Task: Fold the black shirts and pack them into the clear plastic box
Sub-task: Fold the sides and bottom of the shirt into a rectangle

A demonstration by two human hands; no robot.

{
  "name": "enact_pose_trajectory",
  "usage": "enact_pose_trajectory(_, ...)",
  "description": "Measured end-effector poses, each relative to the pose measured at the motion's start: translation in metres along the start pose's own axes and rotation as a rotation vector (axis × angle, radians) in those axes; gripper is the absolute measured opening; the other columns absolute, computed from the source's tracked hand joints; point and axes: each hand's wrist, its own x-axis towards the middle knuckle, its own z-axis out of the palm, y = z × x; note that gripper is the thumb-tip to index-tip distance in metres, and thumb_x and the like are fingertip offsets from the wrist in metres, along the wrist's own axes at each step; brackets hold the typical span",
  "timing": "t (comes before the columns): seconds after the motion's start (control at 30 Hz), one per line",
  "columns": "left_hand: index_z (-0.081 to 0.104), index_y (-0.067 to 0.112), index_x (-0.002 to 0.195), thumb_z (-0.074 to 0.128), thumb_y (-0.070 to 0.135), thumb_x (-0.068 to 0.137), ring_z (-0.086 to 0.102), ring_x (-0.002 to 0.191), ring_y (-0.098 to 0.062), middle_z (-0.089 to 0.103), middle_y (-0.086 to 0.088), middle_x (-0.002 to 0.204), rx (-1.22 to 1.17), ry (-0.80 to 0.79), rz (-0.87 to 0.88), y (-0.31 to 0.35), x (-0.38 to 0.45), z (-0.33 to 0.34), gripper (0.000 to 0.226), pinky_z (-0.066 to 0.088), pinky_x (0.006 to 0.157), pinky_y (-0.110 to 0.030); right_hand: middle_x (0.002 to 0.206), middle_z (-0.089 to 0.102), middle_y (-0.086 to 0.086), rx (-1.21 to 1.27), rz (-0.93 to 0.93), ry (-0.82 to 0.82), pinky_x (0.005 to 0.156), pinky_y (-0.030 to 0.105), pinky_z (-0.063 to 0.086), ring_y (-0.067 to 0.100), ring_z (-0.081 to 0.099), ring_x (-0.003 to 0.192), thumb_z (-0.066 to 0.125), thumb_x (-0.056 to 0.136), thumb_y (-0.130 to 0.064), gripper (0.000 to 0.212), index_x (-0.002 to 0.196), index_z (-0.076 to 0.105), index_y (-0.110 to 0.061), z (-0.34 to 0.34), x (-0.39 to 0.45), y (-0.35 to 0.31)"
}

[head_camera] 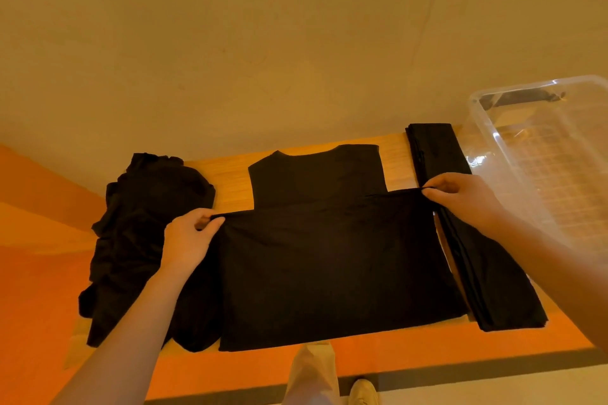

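hem lifted, collar waiting straight ahead

the shirt being folded lies flat on the table, collar end away from the person, its sides already turned in so the far part shows as a narrow panel. its long axis runs straight away from the body, while the raised edge stretches crosswise between the two hands. the left hand pinches the left corner of that edge between thumb and curled fingers; the right hand pinches the right corner the same way. both hands sit at about the same reach, the right a touch farther forward, so neither is clearly nearer the collar. my judgement is that the coming move carries this edge forward over the far panel, and it turns on keeping the edge square to the long axis.

outward from the hands: just past the left hand sits a crumpled heap of black shirts; how many are in it i cannot tell. under and beyond the right hand lies one long folded shirt, parallel to the one in hand. farther right stands one clear plastic box, with no shirt seen inside. so the count is one shirt in hand, one folded strip, one heap, one box. below the table edge a trouser leg and a shoe show.
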Motion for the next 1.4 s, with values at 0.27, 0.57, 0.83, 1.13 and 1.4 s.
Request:
enact_pose_trajectory(0.27,0.070,0.019,0.106,0.067,0.024,0.088,0.061,0.090,-0.002,0.067,0.009,0.094,-0.251,0.102,0.075,0.026,0.020,-0.039,0.018,0.046,0.081,-0.021,0.089,0.065,-0.004,0.334,0.031,0.109,0.071,0.016,0.041,0.005,0.059,0.083,0.064,0.089,-0.018,0.011,0.100,0.067,-0.017,-0.027,0.015,-0.042)
enact_pose_trajectory(0.57,0.070,0.015,0.103,0.065,0.027,0.091,0.059,0.083,-0.005,0.065,0.006,0.090,-0.211,0.070,-0.017,0.031,0.146,0.009,0.018,0.041,0.072,-0.014,0.093,0.065,0.001,-0.017,0.091,0.165,0.090,0.036,0.048,0.020,0.061,0.092,0.063,0.091,-0.028,0.007,0.095,0.065,-0.022,0.006,0.134,-0.052)
enact_pose_trajectory(0.83,0.063,0.016,0.115,0.057,0.032,0.095,0.057,0.111,-0.021,0.062,-0.001,0.113,-0.031,0.081,-0.006,-0.005,0.187,0.067,0.027,0.040,0.098,-0.037,0.120,0.060,0.008,-0.487,0.019,0.290,0.099,0.046,0.025,0.028,0.051,0.114,0.059,0.092,-0.028,0.031,0.119,0.059,-0.013,0.054,0.166,-0.031)
enact_pose_trajectory(1.13,0.023,0.021,0.151,0.024,0.049,0.100,0.008,0.148,-0.018,0.012,-0.002,0.161,0.510,-0.185,0.550,0.049,0.116,0.143,0.059,0.017,0.117,-0.043,0.161,0.010,-0.004,-0.681,-0.322,-0.033,0.118,0.043,0.006,0.016,0.008,0.148,0.025,0.099,-0.048,0.058,0.153,0.019,-0.027,0.157,0.118,-0.056)
enact_pose_trajectory(1.4,0.000,0.027,0.154,0.009,0.064,0.096,-0.010,0.148,-0.016,-0.003,-0.001,0.162,0.628,-0.186,0.372,0.012,0.145,0.133,0.070,-0.003,0.120,-0.043,0.159,-0.012,-0.011,-0.722,-0.127,0.027,0.119,0.038,-0.010,0.009,-0.018,0.145,0.003,0.094,-0.060,0.064,0.151,-0.005,-0.033,0.141,0.134,-0.011)
